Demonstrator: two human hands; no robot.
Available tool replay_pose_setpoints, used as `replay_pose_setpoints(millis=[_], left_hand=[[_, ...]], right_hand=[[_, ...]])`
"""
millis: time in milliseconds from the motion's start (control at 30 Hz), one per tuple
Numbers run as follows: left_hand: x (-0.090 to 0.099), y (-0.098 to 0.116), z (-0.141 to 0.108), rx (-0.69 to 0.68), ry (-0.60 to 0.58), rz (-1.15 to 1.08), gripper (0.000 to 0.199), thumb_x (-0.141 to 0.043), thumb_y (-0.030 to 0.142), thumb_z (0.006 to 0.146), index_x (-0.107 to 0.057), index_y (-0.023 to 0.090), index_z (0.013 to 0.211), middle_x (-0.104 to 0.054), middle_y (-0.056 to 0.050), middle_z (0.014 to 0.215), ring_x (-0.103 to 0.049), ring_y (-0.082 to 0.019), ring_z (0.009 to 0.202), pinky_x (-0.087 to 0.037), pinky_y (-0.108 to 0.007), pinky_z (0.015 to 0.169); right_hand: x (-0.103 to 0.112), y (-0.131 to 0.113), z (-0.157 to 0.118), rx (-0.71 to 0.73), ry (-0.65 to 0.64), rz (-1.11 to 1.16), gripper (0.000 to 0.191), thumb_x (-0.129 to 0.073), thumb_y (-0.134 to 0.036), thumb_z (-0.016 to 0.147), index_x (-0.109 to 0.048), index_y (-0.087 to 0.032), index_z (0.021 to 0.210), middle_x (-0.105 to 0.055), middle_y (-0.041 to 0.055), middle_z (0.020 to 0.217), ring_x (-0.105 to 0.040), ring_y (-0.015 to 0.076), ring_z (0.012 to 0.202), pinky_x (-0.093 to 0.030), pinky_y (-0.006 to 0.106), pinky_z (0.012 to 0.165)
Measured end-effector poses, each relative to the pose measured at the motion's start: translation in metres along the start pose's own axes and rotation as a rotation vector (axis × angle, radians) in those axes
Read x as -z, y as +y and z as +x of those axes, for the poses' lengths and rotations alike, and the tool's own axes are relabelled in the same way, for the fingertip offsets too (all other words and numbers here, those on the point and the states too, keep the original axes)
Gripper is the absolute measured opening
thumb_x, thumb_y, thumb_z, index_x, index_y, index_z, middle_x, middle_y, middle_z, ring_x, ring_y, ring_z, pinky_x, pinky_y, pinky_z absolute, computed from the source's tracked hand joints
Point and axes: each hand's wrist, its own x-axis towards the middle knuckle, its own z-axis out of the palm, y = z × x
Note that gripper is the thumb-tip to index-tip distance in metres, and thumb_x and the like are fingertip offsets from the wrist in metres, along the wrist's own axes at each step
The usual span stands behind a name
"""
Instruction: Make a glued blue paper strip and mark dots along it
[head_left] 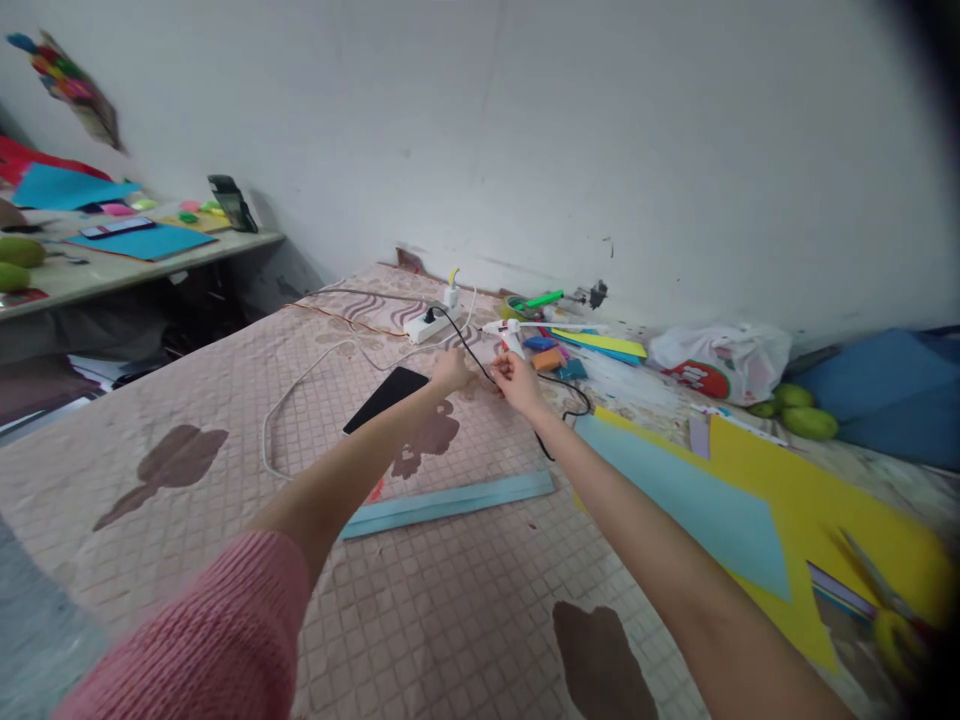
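A thin black electrical cord (466,346) is handled over the pale pink, grid-patterned cloth (450,620), on the near side of the white plastic power strip (425,330). The cord appears to be pinched between the thumb and fingertips of the right hand (517,382). The left hand (450,372) is held just to the left, fingers curled, and whether anything is gripped by it cannot be told. From the black plug (430,315) in the strip, the cord is led nearer and rightward to the right hand, and more black cord is seen loose on the right. For good handling, the pinch should be kept light and enough slack left, so that the plug is not tugged. Kinks are best smoothed out gradually. Care should be taken around the white-and-red plastic glue gun (512,338), just beyond the right hand: its tip may be hot, so cord and knuckles are best kept clear of it, and the loose white cable (265,430) on the left should not be snagged
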Motion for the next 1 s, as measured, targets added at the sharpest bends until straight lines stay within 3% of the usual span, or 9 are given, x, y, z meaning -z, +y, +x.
replay_pose_setpoints(millis=[100,167,267,367,467,533,633,767,1000], left_hand=[[-0.008,-0.003,0.001,0.000,-0.003,-0.049,0.012,-0.070,0.009,0.060,-0.059,0.011,0.065,-0.065,-0.009,0.073,-0.060,-0.019,0.081,-0.041,-0.024,0.069],[0.000,-0.006,-0.004,0.002,-0.022,-0.113,0.014,-0.070,0.011,0.062,-0.056,0.012,0.058,-0.061,-0.005,0.061,-0.058,-0.015,0.068,-0.040,-0.022,0.062],[0.036,-0.006,-0.014,0.012,-0.031,-0.262,0.020,-0.070,0.021,0.068,-0.055,0.013,0.058,-0.051,0.002,0.049,-0.046,-0.007,0.046,-0.034,-0.018,0.047],[0.080,0.005,-0.023,0.006,0.009,-0.474,0.027,-0.055,0.034,0.084,-0.051,0.014,0.065,-0.044,0.006,0.049,-0.035,-0.002,0.039,-0.028,-0.015,0.040],[0.100,0.019,-0.030,0.000,0.010,-0.644,0.025,-0.054,0.033,0.086,-0.051,0.014,0.070,-0.043,0.007,0.050,-0.035,0.000,0.039,-0.029,-0.012,0.041],[0.091,0.025,-0.037,0.023,-0.026,-0.706,0.021,-0.065,0.027,0.079,-0.053,0.012,0.068,-0.048,0.005,0.051,-0.043,-0.001,0.042,-0.035,-0.012,0.044],[0.057,0.024,-0.052,0.067,-0.113,-0.757,0.018,-0.073,0.018,0.069,-0.057,0.010,0.069,-0.059,-0.001,0.058,-0.057,-0.007,0.051,-0.047,-0.019,0.054],[0.019,0.016,-0.066,0.091,-0.175,-0.796,0.013,-0.072,0.014,0.070,-0.060,0.009,0.073,-0.065,-0.006,0.066,-0.063,-0.011,0.061,-0.053,-0.025,0.065],[0.010,0.003,-0.054,0.034,-0.067,-0.644,0.010,-0.064,0.019,0.077,-0.061,0.010,0.076,-0.064,-0.004,0.069,-0.061,-0.008,0.062,-0.050,-0.021,0.067]], right_hand=[[-0.006,0.011,-0.002,-0.068,0.014,0.039,0.011,-0.054,-0.020,0.074,-0.053,-0.020,0.085,-0.060,-0.0001,0.069,-0.055,0.0121,0.051,-0.046,0.026,0.050],[-0.011,0.016,-0.004,-0.109,0.021,0.076,0.010,-0.054,-0.021,0.074,-0.053,-0.019,0.083,-0.059,-0.0007,0.066,-0.053,0.0113,0.048,-0.045,0.025,0.048],[-0.017,0.019,-0.009,-0.151,0.025,0.138,0.007,-0.054,-0.021,0.073,-0.052,-0.019,0.079,-0.056,-0.0028,0.059,-0.050,0.0100,0.043,-0.042,0.022,0.041],[-0.018,0.016,-0.011,-0.153,0.026,0.189,0.005,-0.055,-0.022,0.072,-0.052,-0.018,0.074,-0.053,-0.0037,0.055,-0.048,0.0093,0.041,-0.039,0.021,0.039],[-0.013,0.003,-0.012,-0.118,0.040,0.225,0.009,-0.055,-0.026,0.072,-0.052,-0.018,0.070,-0.050,-0.0042,0.052,-0.047,0.0094,0.040,-0.038,0.021,0.039],[-0.010,-0.011,-0.012,-0.072,0.053,0.250,0.013,-0.055,-0.030,0.073,-0.052,-0.018,0.070,-0.050,-0.0042,0.052,-0.048,0.0094,0.042,-0.040,0.021,0.041],[-0.008,-0.032,-0.016,0.017,0.059,0.278,0.018,-0.056,-0.036,0.074,-0.056,-0.018,0.076,-0.054,-0.0027,0.059,-0.049,0.0094,0.046,-0.040,0.021,0.042],[-0.011,-0.042,-0.027,0.083,0.092,0.269,0.023,-0.057,-0.039,0.075,-0.060,-0.017,0.076,-0.055,0.0002,0.064,-0.047,0.0096,0.047,-0.038,0.021,0.041],[-0.015,-0.039,-0.044,0.157,-0.011,0.276,0.032,-0.052,-0.037,0.079,-0.063,-0.020,0.104,-0.053,0.0092,0.110,-0.058,0.0151,0.077,-0.051,0.026,0.052]])
